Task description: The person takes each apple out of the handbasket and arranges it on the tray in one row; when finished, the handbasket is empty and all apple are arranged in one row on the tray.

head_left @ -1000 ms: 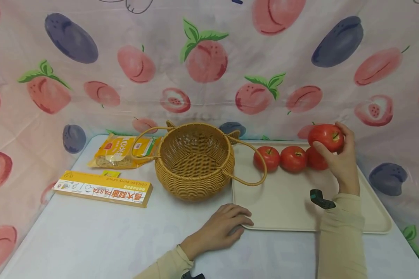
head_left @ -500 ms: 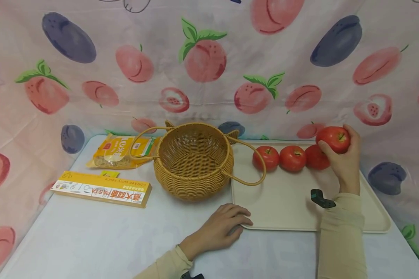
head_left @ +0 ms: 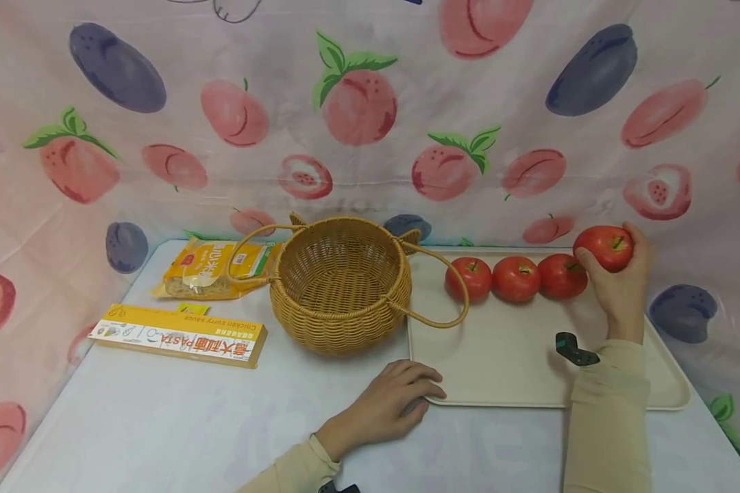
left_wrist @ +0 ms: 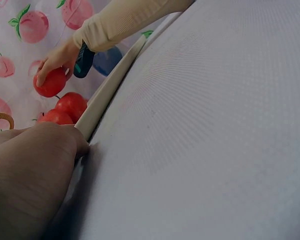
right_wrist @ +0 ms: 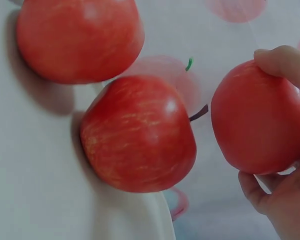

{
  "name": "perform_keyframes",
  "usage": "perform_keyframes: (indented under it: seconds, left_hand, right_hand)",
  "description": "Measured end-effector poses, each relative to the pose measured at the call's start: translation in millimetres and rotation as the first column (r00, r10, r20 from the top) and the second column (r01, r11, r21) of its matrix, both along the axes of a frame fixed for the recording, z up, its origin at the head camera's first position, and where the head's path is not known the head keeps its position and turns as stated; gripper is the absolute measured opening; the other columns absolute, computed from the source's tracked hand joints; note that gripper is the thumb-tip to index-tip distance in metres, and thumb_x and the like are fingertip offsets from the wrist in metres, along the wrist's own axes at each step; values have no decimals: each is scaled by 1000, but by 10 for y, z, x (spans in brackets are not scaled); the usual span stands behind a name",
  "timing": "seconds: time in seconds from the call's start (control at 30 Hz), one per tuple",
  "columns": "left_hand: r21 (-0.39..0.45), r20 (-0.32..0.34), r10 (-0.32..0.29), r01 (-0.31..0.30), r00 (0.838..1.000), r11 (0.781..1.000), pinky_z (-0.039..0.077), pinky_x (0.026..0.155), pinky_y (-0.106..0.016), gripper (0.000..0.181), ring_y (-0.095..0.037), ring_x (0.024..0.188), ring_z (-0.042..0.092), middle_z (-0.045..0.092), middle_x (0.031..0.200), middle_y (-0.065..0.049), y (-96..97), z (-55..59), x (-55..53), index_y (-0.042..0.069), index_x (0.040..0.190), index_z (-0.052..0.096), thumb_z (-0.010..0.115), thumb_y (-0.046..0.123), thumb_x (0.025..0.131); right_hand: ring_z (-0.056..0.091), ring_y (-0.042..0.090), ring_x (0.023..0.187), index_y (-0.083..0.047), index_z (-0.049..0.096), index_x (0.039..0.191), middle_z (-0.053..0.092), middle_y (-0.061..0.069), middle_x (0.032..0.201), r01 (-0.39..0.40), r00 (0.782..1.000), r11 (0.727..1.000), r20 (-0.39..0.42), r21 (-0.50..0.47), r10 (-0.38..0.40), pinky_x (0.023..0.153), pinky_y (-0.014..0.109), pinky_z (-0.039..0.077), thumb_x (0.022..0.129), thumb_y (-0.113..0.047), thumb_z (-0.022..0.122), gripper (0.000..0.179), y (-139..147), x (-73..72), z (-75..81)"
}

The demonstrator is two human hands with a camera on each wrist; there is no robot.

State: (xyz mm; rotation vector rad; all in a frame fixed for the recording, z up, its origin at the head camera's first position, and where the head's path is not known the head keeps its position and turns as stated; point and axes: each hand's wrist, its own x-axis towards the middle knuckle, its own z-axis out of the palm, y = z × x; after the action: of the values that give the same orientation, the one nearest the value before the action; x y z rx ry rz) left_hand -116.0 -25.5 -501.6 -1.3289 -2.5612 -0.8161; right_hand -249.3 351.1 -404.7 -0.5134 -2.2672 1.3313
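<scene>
My right hand [head_left: 623, 284] grips a red apple [head_left: 602, 248] between thumb and fingers, raised over the back right part of the cream tray [head_left: 499, 363]. In the right wrist view the held apple [right_wrist: 260, 120] is apart from a stemmed apple [right_wrist: 140, 135] on the tray. Three red apples stand in a row along the tray's back: a left one [head_left: 469, 279], a middle one [head_left: 516, 279] and a right one [head_left: 562, 276]. My left hand [head_left: 385, 404] rests with relaxed fingers on the tray's front left corner; the left wrist view shows it against the rim.
A wicker basket [head_left: 342, 335] with two loop handles stands left of the tray, its right handle reaching over the tray. Further left lie a yellow food bag [head_left: 206, 270], a pasta box [head_left: 179, 335] and a small yellow packet [head_left: 192, 309]. A fruit-print cloth [head_left: 358, 171] hangs behind.
My right hand has moved to the right with the apple, uncovering the right apple of the row. The left hand stays at the tray corner.
</scene>
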Motion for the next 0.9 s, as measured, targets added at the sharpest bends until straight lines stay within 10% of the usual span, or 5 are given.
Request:
perform_keyframes:
  seconds: [0.9]
  left_hand:
    - [0,6,6,-6,1000,1000,34,111,-30,25,-8,123,45,52,130,10,1,-18,-4,29,115,61,54,21,93]
  right_hand:
    - [20,13,143,-36,21,147,19,-6,155,86,993,996,82,-34,-83,120,30,16,85,-29,64,76,305,-1,-279]
